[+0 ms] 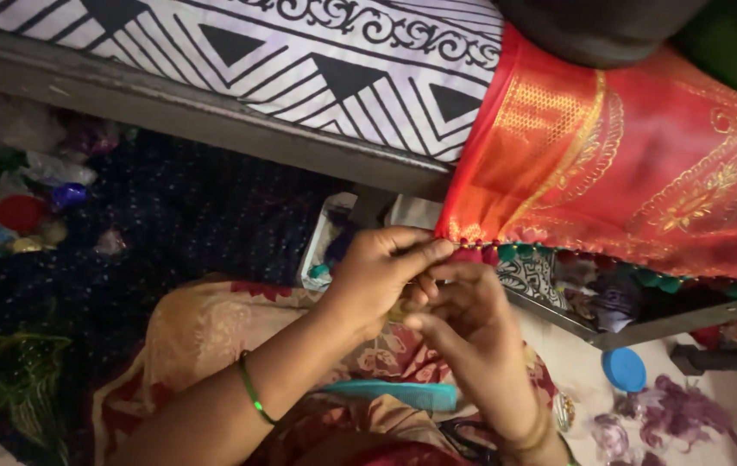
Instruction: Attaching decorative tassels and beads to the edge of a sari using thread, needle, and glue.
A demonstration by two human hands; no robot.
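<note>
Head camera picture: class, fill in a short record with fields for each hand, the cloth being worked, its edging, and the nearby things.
left hand: left hand, green bangle on the wrist, fingers pinched at the cloth's lower edge
right hand: right hand, fingertips meeting the left hand just under that edge
cloth: red-orange sari with gold woven patterns, draped over a grey frame
edging: red and green tassels along the hem
nearby: teal comb on the lap, blue round lid on the floor

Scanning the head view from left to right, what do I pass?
Heap of coloured beads → green bangle → left hand → right hand → blue round lid → red gold-patterned cloth.
</note>
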